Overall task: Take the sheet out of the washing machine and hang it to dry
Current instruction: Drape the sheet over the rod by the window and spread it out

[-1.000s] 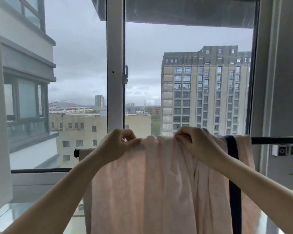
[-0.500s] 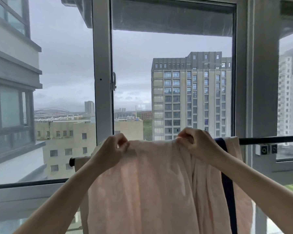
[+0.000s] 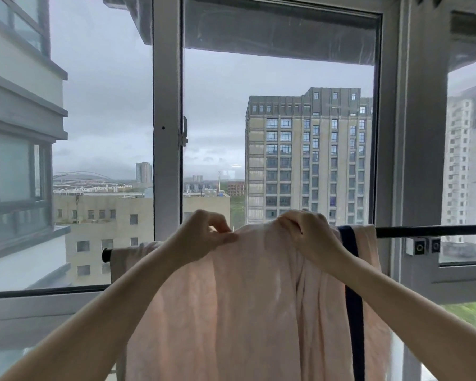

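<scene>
Sheet [image 3: 231,312] fills the lower middle of my view: pale pink cloth draped over the dark rod [image 3: 434,231] that runs across in front of the window, hanging down from it in long folds. I take the rod as my landmark. My left hand [image 3: 201,237] is at the top of the cloth just above the rod's left part, fingers curled, thumb and fingertips pinching a small bunch of the fabric's upper edge. My right hand [image 3: 308,237] is a little further along the rod toward its right end, fingers bent over and gripping the gathered top fold there. Between the two hands the upper edge of the sheet is lifted slightly above the rod line. Just right of my right hand a dark navy band [image 3: 353,298] runs down the cloth from the rod, with more pink fabric beyond it. The left tip of the rod pokes out bare past the cloth. Under the bare right stretch of the rod, a small white bracket [image 3: 421,246] sits on the window frame [image 3: 166,105]. Beyond the glass I see grey sky and a tall apartment block [image 3: 308,160].
</scene>
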